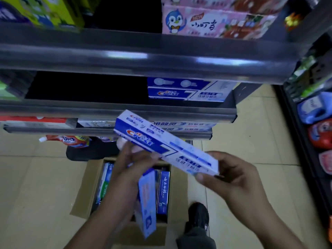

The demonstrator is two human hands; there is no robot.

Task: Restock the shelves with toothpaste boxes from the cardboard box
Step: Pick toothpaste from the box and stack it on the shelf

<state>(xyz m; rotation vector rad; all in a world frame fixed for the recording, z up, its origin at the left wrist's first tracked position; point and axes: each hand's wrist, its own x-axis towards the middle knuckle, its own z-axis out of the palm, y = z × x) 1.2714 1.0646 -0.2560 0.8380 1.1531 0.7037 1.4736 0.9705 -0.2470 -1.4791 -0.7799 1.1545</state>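
Note:
A blue-and-white Crest toothpaste box (161,141) is held slanted in front of the shelves. My right hand (231,175) pinches its near right end. My left hand (131,164) touches the box's underside near the middle and also grips a second, pale blue toothpaste box (147,200) that hangs downward. Below them the open cardboard box (86,187) on the floor holds several more toothpaste boxes (163,191). More Crest boxes (188,90) are stacked on the middle shelf (107,109), with a dark gap to their left.
Pink penguin cartons (206,22) and a green carton (50,11) sit on the top shelf. A lower shelf (179,133) carries other toothpaste boxes. Detergent pouches (316,108) line a rack on the right. My black shoe (198,218) stands beside the cardboard box on beige tiles.

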